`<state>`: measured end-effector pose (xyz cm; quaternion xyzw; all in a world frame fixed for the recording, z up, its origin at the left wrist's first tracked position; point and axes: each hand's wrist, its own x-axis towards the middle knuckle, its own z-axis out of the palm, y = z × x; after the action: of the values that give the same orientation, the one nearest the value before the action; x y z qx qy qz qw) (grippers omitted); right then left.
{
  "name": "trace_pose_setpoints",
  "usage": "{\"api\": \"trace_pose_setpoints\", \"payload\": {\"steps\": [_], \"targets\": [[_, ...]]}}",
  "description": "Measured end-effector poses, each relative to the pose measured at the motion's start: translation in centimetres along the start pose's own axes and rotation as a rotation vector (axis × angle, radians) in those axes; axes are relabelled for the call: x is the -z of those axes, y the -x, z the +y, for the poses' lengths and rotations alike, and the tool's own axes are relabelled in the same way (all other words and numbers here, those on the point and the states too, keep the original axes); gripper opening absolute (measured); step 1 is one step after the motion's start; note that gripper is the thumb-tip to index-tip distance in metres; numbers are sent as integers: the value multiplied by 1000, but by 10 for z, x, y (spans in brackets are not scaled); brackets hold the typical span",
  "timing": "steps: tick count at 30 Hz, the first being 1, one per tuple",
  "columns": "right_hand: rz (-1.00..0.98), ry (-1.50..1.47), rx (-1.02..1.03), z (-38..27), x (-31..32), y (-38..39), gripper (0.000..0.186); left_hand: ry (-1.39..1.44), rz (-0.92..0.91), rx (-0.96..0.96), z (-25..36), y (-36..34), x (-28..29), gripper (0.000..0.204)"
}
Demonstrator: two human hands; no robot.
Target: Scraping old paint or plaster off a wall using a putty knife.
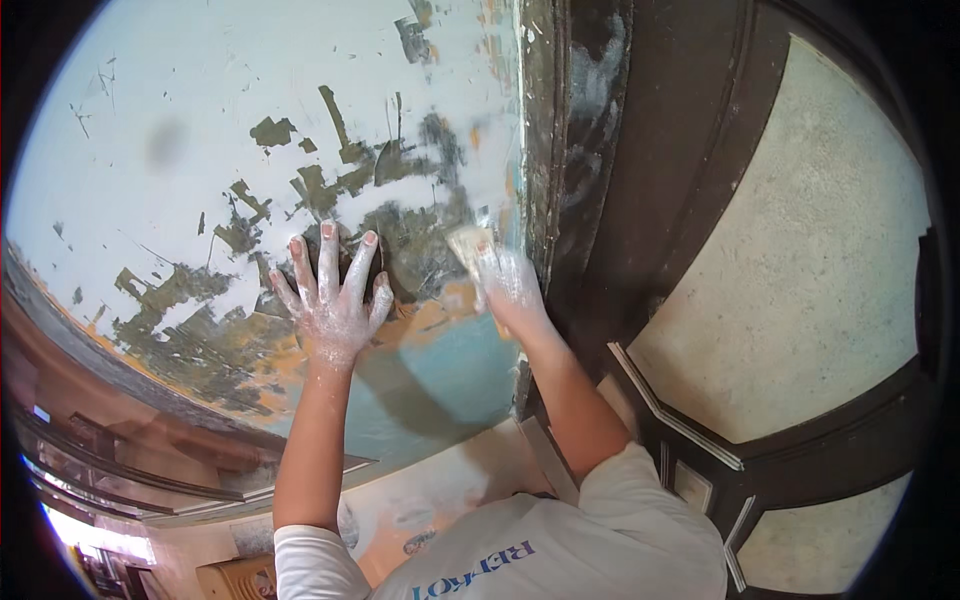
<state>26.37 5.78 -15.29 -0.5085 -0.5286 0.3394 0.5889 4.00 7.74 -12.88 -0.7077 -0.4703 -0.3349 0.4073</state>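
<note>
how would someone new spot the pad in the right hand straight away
Find the patchy white wall and go right to the dark frame. Just left of that edge is the dusty right hand, gripping the pad. Its pale cream colour and straight edge set it apart from the dark, ragged patches beside it.

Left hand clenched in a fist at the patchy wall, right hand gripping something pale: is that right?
Not quite: the head view shows the left hand spread open at the patchy wall, not clenched in a fist. The right hand is indeed gripping something pale.
</note>
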Motion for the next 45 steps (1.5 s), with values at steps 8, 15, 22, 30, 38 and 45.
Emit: {"api": "trace_pose_setpoints", "payload": {"steps": [8, 15, 22, 30, 38, 45], "targets": [[23, -82, -67, 79, 1, 28, 38, 3, -22, 11, 1, -2, 2, 54], [29, 121, 183, 84, 9, 25, 38, 24, -58, 59, 0, 1, 3, 53], [186, 549, 626, 144, -2, 15, 29, 19, 9, -4, -1, 0, 0, 52], [120, -180, -85, 58, -11, 8, 38, 4, -26, 24, -3, 2, 0, 51], [98, -37, 21, 43, -6, -4, 45, 34, -8, 21, -2, 2, -1, 51], [129, 234, 174, 87, -4, 7, 44, 27, -13, 7, 0, 1, 0, 52]]}}
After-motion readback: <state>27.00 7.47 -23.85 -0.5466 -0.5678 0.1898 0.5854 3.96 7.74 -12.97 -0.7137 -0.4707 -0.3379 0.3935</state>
